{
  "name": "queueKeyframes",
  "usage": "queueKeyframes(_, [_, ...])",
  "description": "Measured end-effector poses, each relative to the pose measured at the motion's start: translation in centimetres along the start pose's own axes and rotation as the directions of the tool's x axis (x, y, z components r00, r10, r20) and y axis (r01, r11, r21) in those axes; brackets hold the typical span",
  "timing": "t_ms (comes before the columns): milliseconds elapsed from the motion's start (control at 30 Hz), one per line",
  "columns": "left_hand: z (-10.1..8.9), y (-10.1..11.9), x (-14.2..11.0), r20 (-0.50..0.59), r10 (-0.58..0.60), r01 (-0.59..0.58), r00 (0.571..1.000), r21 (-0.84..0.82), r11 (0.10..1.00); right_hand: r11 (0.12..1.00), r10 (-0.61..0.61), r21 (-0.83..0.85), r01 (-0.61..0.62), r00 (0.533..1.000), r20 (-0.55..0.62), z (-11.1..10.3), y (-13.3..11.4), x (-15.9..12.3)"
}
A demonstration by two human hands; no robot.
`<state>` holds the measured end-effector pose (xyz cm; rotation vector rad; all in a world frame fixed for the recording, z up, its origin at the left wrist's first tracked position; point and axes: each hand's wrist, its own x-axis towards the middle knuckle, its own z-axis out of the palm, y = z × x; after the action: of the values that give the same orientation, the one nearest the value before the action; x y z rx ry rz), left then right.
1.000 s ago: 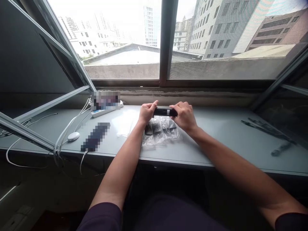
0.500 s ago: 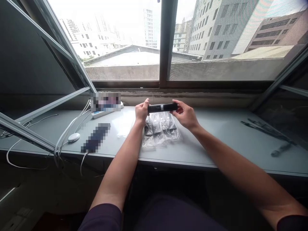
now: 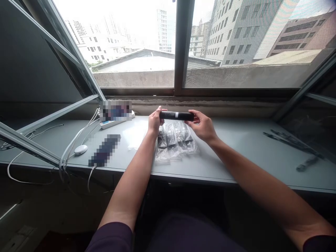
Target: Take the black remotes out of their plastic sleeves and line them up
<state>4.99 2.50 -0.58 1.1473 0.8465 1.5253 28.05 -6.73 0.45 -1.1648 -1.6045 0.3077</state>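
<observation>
Between my two hands is a long black bar-shaped object point(image 3: 183, 116) with a small white label and faint printing near its middle. Its exact kind does not show. My left hand point(image 3: 155, 120) grips the left end, with the thumb up along it. Fingers and thumb of my right hand point(image 3: 201, 125) pinch the right end. The bar is held almost level above several clear plastic bags point(image 3: 175, 143) with dark items inside, which lie side by side on the grey table point(image 3: 223, 168).
To the left are a white power strip point(image 3: 115, 123), a round white device point(image 3: 80, 150), a pixelated dark object point(image 3: 105, 150) with a cable, and loose white cables point(image 3: 69, 150). Metal frame bars point(image 3: 78, 63) slant there. Dark strips point(image 3: 291, 141) lie at right; a window rises behind.
The black bar has turned slightly in my hands, its left end rising a little, and more printing shows on it. Both hands keep their hold at the ends.
</observation>
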Motion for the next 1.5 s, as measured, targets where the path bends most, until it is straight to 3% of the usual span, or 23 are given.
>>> queueKeyframes(133, [0.1, 0.3, -0.1, 0.007, 0.025, -0.025, 1.0, -0.031, 0.999, 0.993, 0.098, 0.057, -0.1, 0.994, 0.046, 0.1, -0.4, -0.1])
queueKeyframes(267, [0.0, 0.5, -0.2, 0.006, 0.019, -0.019, 1.0, -0.046, 0.999, 0.932, 0.222, 0.244, -0.266, 0.956, 0.193, 0.1, -0.9, -0.1])
queueKeyframes(367, [-0.2, 0.3, -0.1, 0.007, 0.003, -0.003, 1.0, -0.029, 1.0, 0.91, 0.273, 0.255, -0.326, 0.936, 0.221, -0.1, -1.4, -0.2])
queueKeyframes(533, [-0.1, 0.1, -0.1, -0.043, -0.023, 0.023, 0.999, -0.011, 1.0, 0.94, 0.268, 0.15, -0.305, 0.937, 0.226, -0.3, -1.9, -0.3])
queueKeyframes(700, [0.1, 0.3, -0.1, -0.067, -0.063, 0.061, 0.996, -0.036, 0.998, 0.898, 0.276, 0.27, -0.346, 0.923, 0.267, 0.0, -1.5, -0.2])
queueKeyframes(900, [0.2, 0.4, 0.4, -0.03, -0.127, 0.115, 0.991, -0.255, 0.96, 0.816, 0.27, 0.375, -0.439, 0.865, 0.424, 0.6, -1.1, -0.2])
queueKeyframes(1033, [0.9, 0.8, -0.1, 0.104, -0.208, 0.231, 0.973, -0.336, 0.913, 0.822, 0.217, 0.382, -0.422, 0.852, 0.476, 1.0, -0.8, -0.4])
queueKeyframes(1200, [1.4, 1.7, -1.7, 0.353, -0.263, 0.355, 0.898, -0.225, 0.907, 0.854, 0.196, 0.342, -0.392, 0.851, 0.487, 1.2, -0.4, -0.5])
queueKeyframes(1367, [1.1, 1.8, -2.8, 0.577, -0.178, 0.324, 0.797, -0.159, 0.933, 0.896, 0.164, 0.288, -0.337, 0.856, 0.491, 0.8, -0.6, -0.6])
queueKeyframes(1500, [0.9, 1.4, -2.8, 0.62, -0.174, 0.307, 0.765, -0.113, 0.945, 0.924, 0.162, 0.231, -0.304, 0.86, 0.484, 0.5, -1.3, -0.5])
